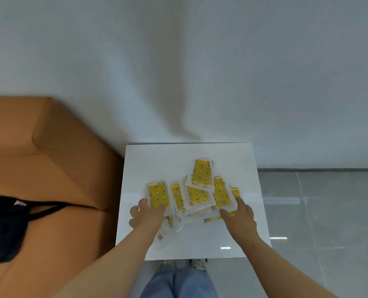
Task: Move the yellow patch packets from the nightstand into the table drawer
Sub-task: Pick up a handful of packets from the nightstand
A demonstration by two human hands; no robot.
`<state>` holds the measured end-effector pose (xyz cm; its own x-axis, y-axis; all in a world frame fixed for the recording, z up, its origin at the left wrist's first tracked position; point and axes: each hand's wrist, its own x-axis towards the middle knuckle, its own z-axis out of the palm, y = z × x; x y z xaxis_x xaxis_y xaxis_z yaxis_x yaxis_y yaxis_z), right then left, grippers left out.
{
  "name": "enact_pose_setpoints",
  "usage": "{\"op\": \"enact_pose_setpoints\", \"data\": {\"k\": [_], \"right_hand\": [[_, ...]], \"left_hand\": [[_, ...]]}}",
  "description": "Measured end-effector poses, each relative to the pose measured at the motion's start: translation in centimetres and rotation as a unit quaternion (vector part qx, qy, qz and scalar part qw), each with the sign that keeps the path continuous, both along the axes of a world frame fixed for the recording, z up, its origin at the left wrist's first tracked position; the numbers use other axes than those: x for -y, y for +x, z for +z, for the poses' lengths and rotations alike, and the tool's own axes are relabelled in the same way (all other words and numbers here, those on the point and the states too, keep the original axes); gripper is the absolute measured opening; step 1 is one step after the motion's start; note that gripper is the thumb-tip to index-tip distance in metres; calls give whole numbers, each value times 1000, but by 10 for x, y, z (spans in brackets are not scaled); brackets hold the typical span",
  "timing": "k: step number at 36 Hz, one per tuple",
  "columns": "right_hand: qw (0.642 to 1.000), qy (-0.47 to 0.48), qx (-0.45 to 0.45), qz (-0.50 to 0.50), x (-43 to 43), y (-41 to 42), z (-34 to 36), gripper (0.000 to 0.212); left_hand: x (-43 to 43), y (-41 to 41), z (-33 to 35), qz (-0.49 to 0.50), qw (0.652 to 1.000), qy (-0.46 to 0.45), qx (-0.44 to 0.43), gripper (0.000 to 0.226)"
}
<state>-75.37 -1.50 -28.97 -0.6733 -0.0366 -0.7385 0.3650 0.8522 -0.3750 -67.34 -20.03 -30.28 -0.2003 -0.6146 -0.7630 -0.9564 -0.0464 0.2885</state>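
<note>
Although a white draped wall point(200, 61) fills everything beyond the hands, the work sits low in the view. Far out to the left of the left hand's grip stands an orange upholstered seat point(49, 158), with a black bag point(2, 229) and its strap lying on it. To the right of the right hand runs a grey tiled floor point(318, 211). Under both hands is the white nightstand point(232, 160), and the yellow patch packets point(197, 194) lie on it in a loose, overlapping heap, between the hands and just past the fingertips.

The left hand point(147, 214) covers the near end of the leftmost packet with its fingers curled. Whether they actually clasp that packet or only press against it cannot be told. The right hand point(240, 216) lies on the heap's right edge, forefinger straight and thumb spread, touching packets without grasping any.

I judge this to be the gathering step, with nothing carried off yet. The next move probably calls for drawing both hands inward to bunch the slippery wrappers, then closing firmly enough that none slide out on lifting.

No table or drawer shows anywhere in the view. Several packets are buried under others or under the palms, so their count is unclear, and the print on them is too small to read. Jeans point(178, 282) and shoe tips appear below the wrists.
</note>
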Motion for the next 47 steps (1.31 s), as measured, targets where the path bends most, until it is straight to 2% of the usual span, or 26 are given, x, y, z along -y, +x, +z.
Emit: {"op": "enact_pose_setpoints", "data": {"k": [3, 6, 11, 14, 16, 19, 22, 25, 29, 30, 33, 36, 40, 43, 47], "right_hand": [[999, 17, 26, -44, 3, -18, -22, 79], [999, 32, 19, -31, 8, -31, -45, 85], [998, 59, -1, 8, 26, -39, -73, 97], [994, 106, -18, 26, 34, -39, -79, 96], [993, 104, -38, 31, 35, -39, -82, 94], [998, 46, -35, 24, 34, -43, -89, 94], [999, -31, -36, -11, 30, -45, -94, 89], [993, -85, -43, -64, 25, -45, -93, 58], [987, -109, -71, -93, 17, -41, -85, 20], [986, -108, -78, -97, 15, -40, -82, 17], [990, -67, -93, -89, 8, -40, -80, 37], [990, -49, -117, -66, 5, -42, -73, 38], [986, -57, -140, -66, 3, -45, -62, 29], [981, -76, -144, -106, 2, -47, -54, 30], [973, -90, -157, -142, -6, -48, -44, 21]], "left_hand": [[-4, -6, -24, 109, 993, 45, 24, 81], [-8, -11, -48, 176, 982, 60, 27, 86], [-9, -20, -66, 153, 987, 4, 41, 90], [-7, -23, -68, 140, 990, -16, 19, 97], [-3, -20, -73, 140, 990, -22, -11, 100], [4, -19, -80, 104, 993, -17, -50, 90], [9, -18, -79, 115, 987, 33, -106, 53], [14, -17, -75, 125, 980, 56, -146, 26], [24, -18, -62, 49, 987, 14, -154, 8], [25, -19, -57, 22, 988, -8, -151, 6], [29, -21, -44, -54, 981, -80, -166, 13], [27, -25, -29, -93, 978, -86, -167, 13], [20, -28, -18, -48, 979, -50, -190, 24], [18, -32, -15, 37, 974, -5, -223, 18], [19, -38, -11, 121, 957, 60, -255, 26]]}}
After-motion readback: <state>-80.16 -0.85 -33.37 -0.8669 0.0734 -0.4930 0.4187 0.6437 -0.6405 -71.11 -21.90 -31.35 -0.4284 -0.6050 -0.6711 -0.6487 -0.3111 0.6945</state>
